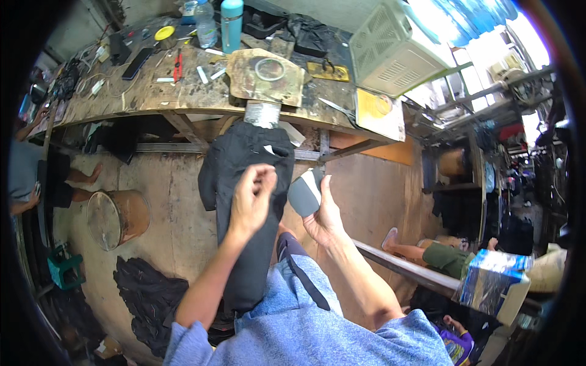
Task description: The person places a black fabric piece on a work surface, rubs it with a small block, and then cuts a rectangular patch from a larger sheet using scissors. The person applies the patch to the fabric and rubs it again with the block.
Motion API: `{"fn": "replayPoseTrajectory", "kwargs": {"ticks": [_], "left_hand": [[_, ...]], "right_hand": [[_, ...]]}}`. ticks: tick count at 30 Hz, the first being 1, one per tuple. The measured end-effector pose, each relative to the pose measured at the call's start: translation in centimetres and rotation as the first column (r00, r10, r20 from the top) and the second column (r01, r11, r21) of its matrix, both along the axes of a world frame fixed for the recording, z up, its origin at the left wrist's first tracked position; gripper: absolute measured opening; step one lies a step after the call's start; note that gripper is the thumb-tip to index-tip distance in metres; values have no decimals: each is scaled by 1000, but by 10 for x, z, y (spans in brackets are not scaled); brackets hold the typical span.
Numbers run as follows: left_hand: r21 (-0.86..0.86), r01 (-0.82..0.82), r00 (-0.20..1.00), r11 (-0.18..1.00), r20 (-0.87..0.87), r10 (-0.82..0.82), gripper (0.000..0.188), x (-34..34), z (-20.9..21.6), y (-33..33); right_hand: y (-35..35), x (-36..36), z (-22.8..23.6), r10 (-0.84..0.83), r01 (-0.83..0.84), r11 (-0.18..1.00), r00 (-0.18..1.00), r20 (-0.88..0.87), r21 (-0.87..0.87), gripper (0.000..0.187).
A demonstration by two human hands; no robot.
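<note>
A black garment (244, 165) hangs down from a metal cylinder (262, 113) under the workbench (152, 91) edge, draping toward my lap. My left hand (251, 198) is raised in front of the garment with its fingertips pinched together; whether it holds anything small cannot be told. My right hand (323, 213) holds a small grey, rounded pad-like object (305, 192) between thumb and fingers, just right of the garment.
The workbench carries two bottles (231, 24), a phone (137, 63), red-handled pliers (177, 64), tape rolls and a worn board (268, 76). A metal drum (116, 216) and dark cloth (146, 299) lie on the floor at left. Other people sit at left and lower right.
</note>
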State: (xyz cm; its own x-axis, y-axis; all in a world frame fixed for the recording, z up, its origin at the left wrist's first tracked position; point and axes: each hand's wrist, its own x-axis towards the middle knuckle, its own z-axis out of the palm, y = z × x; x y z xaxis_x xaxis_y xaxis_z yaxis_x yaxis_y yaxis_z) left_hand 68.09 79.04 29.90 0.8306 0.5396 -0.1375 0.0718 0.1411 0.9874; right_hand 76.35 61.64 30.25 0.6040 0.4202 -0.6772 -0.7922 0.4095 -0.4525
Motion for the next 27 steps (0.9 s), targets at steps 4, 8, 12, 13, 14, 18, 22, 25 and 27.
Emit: {"fn": "replayPoseTrajectory", "kwargs": {"ticks": [4,8,12,13,14,18,22,25,27], "left_hand": [[-259,-144,989,955,-17,144,36,-22,-7,-26],[-406,-544,830,734,-131,542,28,-44,-1,-24],[-574,-476,845,667,-89,527,25,-55,0,-35],[-639,-404,863,655,-28,505,24,-53,-3,-39],[-698,-398,851,595,-39,523,26,-47,-6,-42],[-550,-396,908,735,-357,222,60,-12,-15,-44],[-289,-391,807,874,-564,175,82,26,-19,-29],[-269,-449,764,852,-610,210,84,46,-19,-19],[-116,-457,763,882,-561,321,82,54,-14,-18]], "right_hand": [[40,16,-3,621,-474,751,742,251,-460,54],[87,79,-8,749,-195,662,137,648,-724,54],[127,124,-22,828,203,490,-414,379,-848,83],[131,125,-24,835,266,319,-534,136,-910,85],[135,125,-25,800,239,353,-578,160,-904,80],[135,124,-15,704,190,372,-696,142,-909,51],[137,156,1,669,-239,256,-655,351,-936,35],[138,187,5,870,-876,61,-189,456,-479,21],[142,201,0,968,-941,83,-3,251,-329,24]]}}
